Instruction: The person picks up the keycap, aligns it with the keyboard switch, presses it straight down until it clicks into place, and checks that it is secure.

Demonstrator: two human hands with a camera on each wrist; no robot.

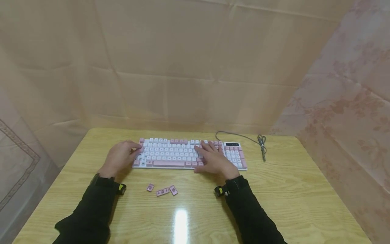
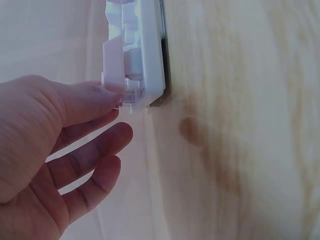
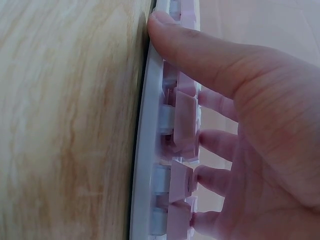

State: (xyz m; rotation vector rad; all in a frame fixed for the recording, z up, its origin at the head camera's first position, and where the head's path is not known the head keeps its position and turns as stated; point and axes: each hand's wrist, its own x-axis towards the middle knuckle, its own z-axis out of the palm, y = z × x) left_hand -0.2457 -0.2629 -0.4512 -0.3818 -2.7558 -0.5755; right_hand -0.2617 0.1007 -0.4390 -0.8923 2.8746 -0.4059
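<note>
A pink-and-white keyboard [image 1: 170,154] lies flat on the wooden table. At its left end my left hand [image 1: 120,156] pinches a pink keycap between thumb and index finger; the thumb hides part of it. In the left wrist view, the left hand [image 2: 55,130] has its other fingers bent below the keyboard's corner. My right hand [image 1: 214,161] rests spread over the right part of the keys. In the right wrist view, the right hand's thumb [image 3: 192,47] lies against the front edge, and its other fingers touch the keys. Some key spots at the lower left show no cap.
Three loose pink keycaps, a small one [image 1: 150,187], a longer one [image 1: 163,191] and another [image 1: 173,190], lie in front of the keyboard. A grey cable [image 1: 237,135] runs from its back to a tied bundle [image 1: 262,145] at the right. Cloth hangs behind the table.
</note>
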